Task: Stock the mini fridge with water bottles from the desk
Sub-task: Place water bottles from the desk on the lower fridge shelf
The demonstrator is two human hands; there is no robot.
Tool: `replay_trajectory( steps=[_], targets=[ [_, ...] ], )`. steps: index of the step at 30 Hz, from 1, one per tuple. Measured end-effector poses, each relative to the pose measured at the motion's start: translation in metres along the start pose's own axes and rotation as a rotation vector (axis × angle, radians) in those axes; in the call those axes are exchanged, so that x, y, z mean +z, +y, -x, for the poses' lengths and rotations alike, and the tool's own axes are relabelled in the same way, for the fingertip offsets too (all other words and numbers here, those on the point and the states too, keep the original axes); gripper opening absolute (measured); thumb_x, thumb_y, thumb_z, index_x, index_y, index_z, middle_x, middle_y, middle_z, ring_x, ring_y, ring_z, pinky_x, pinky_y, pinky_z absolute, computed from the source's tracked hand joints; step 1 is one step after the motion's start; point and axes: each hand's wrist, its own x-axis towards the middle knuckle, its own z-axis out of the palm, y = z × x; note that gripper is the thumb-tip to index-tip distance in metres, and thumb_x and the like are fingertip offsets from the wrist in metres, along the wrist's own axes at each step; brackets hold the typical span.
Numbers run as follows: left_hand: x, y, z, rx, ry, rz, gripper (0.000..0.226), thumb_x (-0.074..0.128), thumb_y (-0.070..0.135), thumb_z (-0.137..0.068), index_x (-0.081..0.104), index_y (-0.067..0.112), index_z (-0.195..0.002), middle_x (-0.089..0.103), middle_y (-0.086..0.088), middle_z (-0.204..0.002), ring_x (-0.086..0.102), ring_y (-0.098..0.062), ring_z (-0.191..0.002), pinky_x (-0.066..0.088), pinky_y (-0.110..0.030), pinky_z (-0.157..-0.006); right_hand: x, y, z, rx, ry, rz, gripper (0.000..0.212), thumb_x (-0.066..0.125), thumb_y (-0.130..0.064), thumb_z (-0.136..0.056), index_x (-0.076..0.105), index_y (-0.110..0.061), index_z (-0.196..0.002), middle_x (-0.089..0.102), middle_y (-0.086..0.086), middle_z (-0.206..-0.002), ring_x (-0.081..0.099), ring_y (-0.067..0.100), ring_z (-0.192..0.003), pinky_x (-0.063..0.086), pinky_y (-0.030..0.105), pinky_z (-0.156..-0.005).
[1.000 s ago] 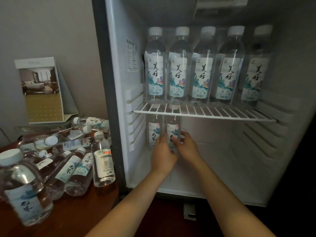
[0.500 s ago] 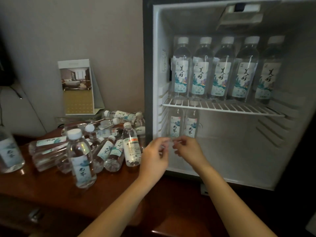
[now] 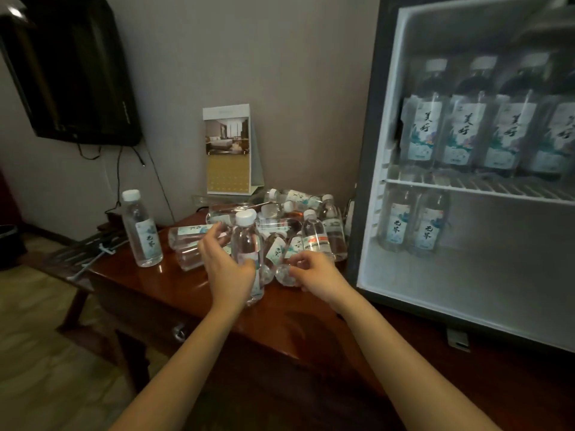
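Centre frame, the left hand (image 3: 228,270) spreads loose fingers beside an upright bottle (image 3: 245,241), gripping nothing, probably about to take it. The right hand (image 3: 314,272) curls over a lying bottle (image 3: 284,276); whether it holds it I cannot tell. Behind, the bottle heap (image 3: 292,219) lies on the glossy wooden desk (image 3: 174,290), handy to the open fridge (image 3: 370,181) at right. A television (image 3: 68,73) hangs upper left.
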Motion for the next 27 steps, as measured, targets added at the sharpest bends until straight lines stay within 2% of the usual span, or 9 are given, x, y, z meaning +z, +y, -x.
replay_trajectory(
  steps=[2,5,6,8,11,13,17,23,27],
  targets=[
    [0.0,-0.017,-0.007,-0.172,-0.183,0.043,0.085,0.064,-0.013,-0.071,0.024,0.017,-0.139,0.035,-0.006,-0.138,0.04,-0.019,-0.122,0.045,-0.027,-0.092,0.016,-0.002,-0.007,0.007,-0.007,0.011,0.04,0.058,-0.017,-0.09,0.05,-0.013,-0.129,0.06,0.004,-0.115,0.058,0.019,-0.104,0.05,0.032,-0.087],
    [0.002,-0.043,-0.003,-0.333,-0.467,0.101,0.082,0.069,-0.009,-0.07,0.026,0.017,-0.134,0.048,-0.006,-0.127,0.053,-0.009,-0.1,0.049,-0.024,-0.073,0.033,-0.005,-0.015,0.009,-0.03,-0.036,0.058,0.061,-0.011,-0.087,0.037,-0.012,-0.139,0.058,0.005,-0.119,0.054,0.013,-0.101,0.046,0.027,-0.087],
    [0.003,-0.053,-0.001,-0.346,-0.491,0.096,0.076,0.072,-0.007,-0.07,0.031,0.019,-0.128,0.052,-0.006,-0.124,0.055,-0.007,-0.095,0.05,-0.023,-0.069,0.038,-0.007,-0.018,-0.005,-0.053,-0.056,0.063,0.062,-0.009,-0.086,0.034,-0.012,-0.141,0.057,0.006,-0.124,0.054,0.011,-0.103,0.045,0.025,-0.088],
    [0.004,-0.068,0.001,-0.345,-0.482,0.058,0.067,0.079,0.004,-0.068,0.037,0.025,-0.116,0.058,-0.003,-0.118,0.06,-0.013,-0.098,0.055,-0.033,-0.078,0.047,-0.004,-0.025,-0.038,-0.087,-0.06,0.069,0.067,-0.008,-0.082,0.033,-0.016,-0.142,0.056,0.004,-0.13,0.056,0.013,-0.111,0.046,0.031,-0.097],
    [0.0,-0.075,0.0,-0.328,-0.532,0.031,0.067,0.083,0.014,-0.066,0.038,0.027,-0.113,0.058,0.007,-0.11,0.061,-0.014,-0.099,0.055,-0.037,-0.085,0.056,0.0,-0.03,-0.049,-0.077,-0.032,0.065,0.073,-0.005,-0.075,0.042,-0.015,-0.132,0.062,0.004,-0.121,0.059,0.019,-0.111,0.049,0.037,-0.097],
    [-0.002,-0.077,0.002,-0.321,-0.574,0.079,0.068,0.083,0.012,-0.066,0.036,0.026,-0.114,0.058,0.008,-0.11,0.061,-0.011,-0.098,0.056,-0.034,-0.083,0.059,0.004,-0.031,-0.055,-0.064,-0.033,0.063,0.075,-0.001,-0.072,0.044,-0.011,-0.126,0.064,0.007,-0.117,0.061,0.02,-0.108,0.052,0.034,-0.091],
    [-0.006,-0.083,0.003,-0.281,-0.586,0.094,0.071,0.084,0.009,-0.062,0.039,0.026,-0.113,0.062,0.003,-0.112,0.063,-0.013,-0.099,0.056,-0.042,-0.083,0.062,0.012,-0.027,-0.095,-0.092,-0.07,0.065,0.076,0.003,-0.07,0.044,-0.009,-0.125,0.063,0.0,-0.109,0.06,0.01,-0.098,0.049,0.01,-0.071],
    [-0.013,-0.084,0.0,-0.257,-0.679,0.108,0.072,0.085,0.002,-0.059,0.043,0.025,-0.113,0.064,-0.001,-0.111,0.065,-0.012,-0.099,0.056,-0.043,-0.082,0.067,0.026,-0.021,-0.103,-0.09,-0.046,0.07,0.081,-0.012,-0.068,0.045,-0.014,-0.128,0.065,-0.004,-0.11,0.063,0.009,-0.098,0.054,0.025,-0.085],
    [-0.018,-0.077,0.005,-0.198,-0.715,0.037,0.076,0.087,0.013,-0.058,0.041,0.022,-0.119,0.062,0.007,-0.11,0.062,-0.008,-0.1,0.055,-0.04,-0.085,0.063,0.027,-0.012,-0.139,-0.085,-0.038,0.07,0.083,-0.014,-0.067,0.045,-0.015,-0.127,0.064,-0.002,-0.113,0.063,0.009,-0.099,0.052,0.018,-0.081]
  ],
)
